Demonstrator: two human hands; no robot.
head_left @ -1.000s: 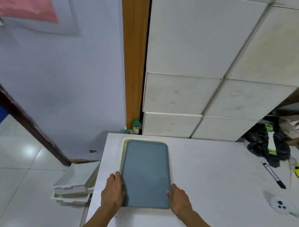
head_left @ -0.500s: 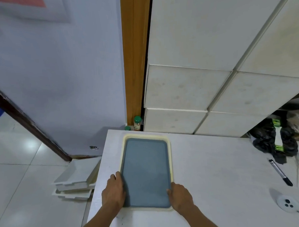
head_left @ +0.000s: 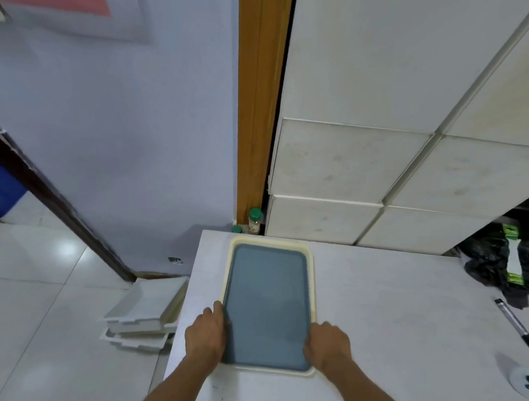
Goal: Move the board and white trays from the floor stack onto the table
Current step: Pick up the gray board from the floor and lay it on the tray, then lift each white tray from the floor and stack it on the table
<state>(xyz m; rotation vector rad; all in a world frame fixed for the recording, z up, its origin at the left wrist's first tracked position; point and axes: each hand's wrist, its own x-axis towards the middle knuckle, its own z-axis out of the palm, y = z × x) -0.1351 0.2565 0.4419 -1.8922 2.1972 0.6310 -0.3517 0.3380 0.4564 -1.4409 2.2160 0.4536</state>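
board [head_left: 268, 306] flat on table [head_left: 383, 301], left hand [head_left: 206, 334] and right hand [head_left: 327, 346] gripping its near sides

board [head_left: 268, 306] slate blue, cream rim | surface [head_left: 398, 315] pale grey under my fingers [head_left: 215, 308] | floor trays [head_left: 144, 314] white | jar [head_left: 255, 220] green lid | pen [head_left: 518, 325] black | wall [head_left: 117, 131] lilac
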